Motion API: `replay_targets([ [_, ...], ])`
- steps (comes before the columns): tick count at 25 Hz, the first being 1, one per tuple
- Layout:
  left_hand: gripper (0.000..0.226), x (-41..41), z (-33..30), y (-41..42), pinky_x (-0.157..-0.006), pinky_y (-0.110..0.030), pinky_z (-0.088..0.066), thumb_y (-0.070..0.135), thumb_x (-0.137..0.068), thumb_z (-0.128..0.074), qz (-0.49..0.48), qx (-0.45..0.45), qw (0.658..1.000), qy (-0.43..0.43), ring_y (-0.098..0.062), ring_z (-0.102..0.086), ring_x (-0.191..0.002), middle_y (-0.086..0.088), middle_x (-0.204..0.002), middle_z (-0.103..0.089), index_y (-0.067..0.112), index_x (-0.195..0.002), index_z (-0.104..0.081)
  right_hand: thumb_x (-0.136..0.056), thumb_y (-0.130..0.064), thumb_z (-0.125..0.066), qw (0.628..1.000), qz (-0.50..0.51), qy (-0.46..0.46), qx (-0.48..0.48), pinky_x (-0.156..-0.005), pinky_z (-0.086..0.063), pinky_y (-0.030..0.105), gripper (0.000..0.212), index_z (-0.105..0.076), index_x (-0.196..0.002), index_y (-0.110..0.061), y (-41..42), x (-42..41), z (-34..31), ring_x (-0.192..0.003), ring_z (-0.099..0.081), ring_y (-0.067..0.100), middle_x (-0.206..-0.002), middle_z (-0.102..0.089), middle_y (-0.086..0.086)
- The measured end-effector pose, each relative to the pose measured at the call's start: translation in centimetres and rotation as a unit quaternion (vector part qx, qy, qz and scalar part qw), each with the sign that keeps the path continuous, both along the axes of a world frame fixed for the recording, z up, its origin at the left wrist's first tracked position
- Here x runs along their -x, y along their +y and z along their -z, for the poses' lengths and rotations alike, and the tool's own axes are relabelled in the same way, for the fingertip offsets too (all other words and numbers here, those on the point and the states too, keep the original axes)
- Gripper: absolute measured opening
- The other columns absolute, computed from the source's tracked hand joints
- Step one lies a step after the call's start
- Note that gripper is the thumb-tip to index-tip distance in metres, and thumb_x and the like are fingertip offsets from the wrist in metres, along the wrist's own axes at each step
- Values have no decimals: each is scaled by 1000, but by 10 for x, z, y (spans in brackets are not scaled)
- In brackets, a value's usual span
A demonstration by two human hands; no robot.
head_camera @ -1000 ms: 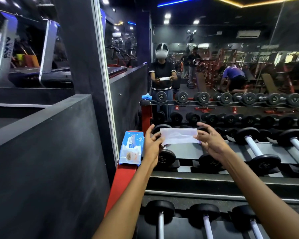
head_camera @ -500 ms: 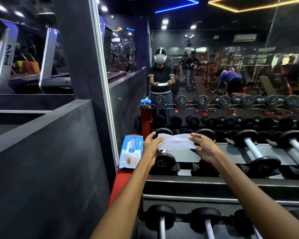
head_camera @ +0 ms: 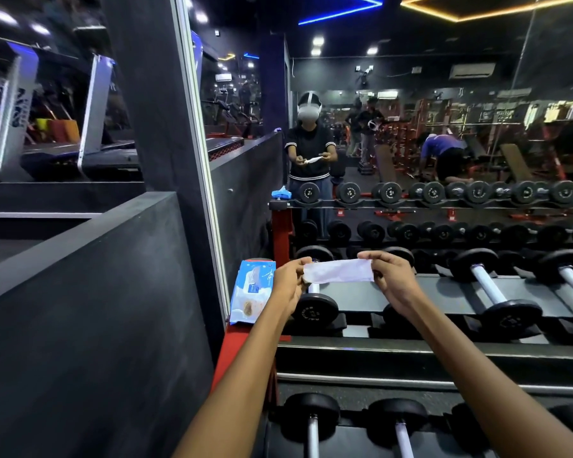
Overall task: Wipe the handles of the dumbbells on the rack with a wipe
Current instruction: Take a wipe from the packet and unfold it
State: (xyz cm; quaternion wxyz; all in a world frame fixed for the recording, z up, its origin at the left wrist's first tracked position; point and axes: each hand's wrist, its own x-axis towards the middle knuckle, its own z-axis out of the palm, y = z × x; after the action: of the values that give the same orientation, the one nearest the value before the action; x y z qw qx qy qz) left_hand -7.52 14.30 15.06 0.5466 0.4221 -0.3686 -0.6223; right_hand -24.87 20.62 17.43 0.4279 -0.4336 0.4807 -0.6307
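Since 1 second earlier the wipe (head_camera: 338, 270) had been folded narrower, a strip stretched above the nearest dumbbell (head_camera: 315, 309) at 12 o'clock. Left hand (head_camera: 288, 284) and right hand (head_camera: 392, 279) pinched its ends; wiping looked imminent.

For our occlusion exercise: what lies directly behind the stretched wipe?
Behind the wipe, pinched by the left hand and right hand, sits the leftmost dumbbell; most of its handle is covered.

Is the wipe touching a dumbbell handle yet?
No. The wipe is stretched in the air between the left hand and right hand, above the leftmost dumbbell on the rack's top shelf.
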Motion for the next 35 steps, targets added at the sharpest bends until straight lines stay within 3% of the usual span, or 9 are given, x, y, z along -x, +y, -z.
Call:
replay_targets([
  [3,12,-2,-1,4,-57,-18,-52,-7,-92,-53,27,3,999,-28,-9,-64,-57,-6,-71,-66,2,-94,-59,-88,2,-38,999,-2,-39,-35,-49,-44,12,27,-63,-79,-4,3,2,-3,-55,-56,4,-75,-60,5],
  [5,34,-3,3,4,-74,-22,-52,-14,-85,-60,55,76,989,-116,-16,-63,-79,-12,-93,-64,0,-115,-56,-94,-21,-42,992,-64,-51,-97,-54,-48,21,23,-61,-90,-9,2,7,-3,-61,-59,11,-84,-64,8],
  [7,46,-3,-1,7,-77,-22,-52,-17,-83,-59,127,129,973,-144,-15,-63,-85,-12,-101,-64,6,-122,-53,-94,-38,-49,977,-138,46,-158,-58,-45,25,30,-60,-99,-10,1,11,0,-68,-57,15,-85,-62,7],
  [9,49,2,-6,8,-74,-21,-53,-18,-84,-58,167,146,968,-121,-13,-62,-86,-10,-106,-65,10,-124,-51,-90,-30,-59,958,-180,162,-155,-71,-45,27,29,-66,-103,-4,-1,12,7,-80,-59,18,-94,-67,11],
  [12,30,8,-4,9,-76,-29,-56,9,-90,-65,172,24,984,-49,-17,-62,-81,-15,-111,-63,13,-118,-53,-89,-17,-61,968,-132,174,-126,-70,-41,29,24,-65,-99,5,1,5,10,-82,-56,21,-91,-63,14],
  [15,24,14,11,16,-96,-42,-47,32,-92,-62,279,-123,950,-65,-20,-62,-78,-5,-79,-68,9,-89,-60,-93,-13,-54,981,-71,99,-150,-65,-43,30,18,-65,-91,1,-4,-4,14,-77,-57,22,-90,-62,14],
  [21,5,20,16,16,-50,-21,-54,10,-94,-60,183,-121,973,-68,-13,-61,-73,-5,-83,-64,11,-90,-62,-93,-6,-50,975,-83,42,-201,-59,-54,29,12,-61,-94,-2,-3,-6,17,-63,-64,19,-80,-66,11],
  [27,18,21,4,14,-60,-23,-50,-3,-94,-53,154,5,986,-57,-12,-61,-66,-2,-77,-67,13,-89,-60,-90,8,-48,992,-96,-5,-83,-56,-54,21,16,-58,-93,-4,-4,-5,10,-60,-62,11,-81,-62,8],
  [35,11,14,1,16,-54,-21,-53,9,-95,-51,169,-57,983,-36,-14,-59,-66,-7,-85,-60,11,-90,-60,-88,5,-47,989,-88,-37,-116,-60,-54,21,16,-61,-82,0,-8,-11,7,-67,-59,19,-84,-60,15],
])
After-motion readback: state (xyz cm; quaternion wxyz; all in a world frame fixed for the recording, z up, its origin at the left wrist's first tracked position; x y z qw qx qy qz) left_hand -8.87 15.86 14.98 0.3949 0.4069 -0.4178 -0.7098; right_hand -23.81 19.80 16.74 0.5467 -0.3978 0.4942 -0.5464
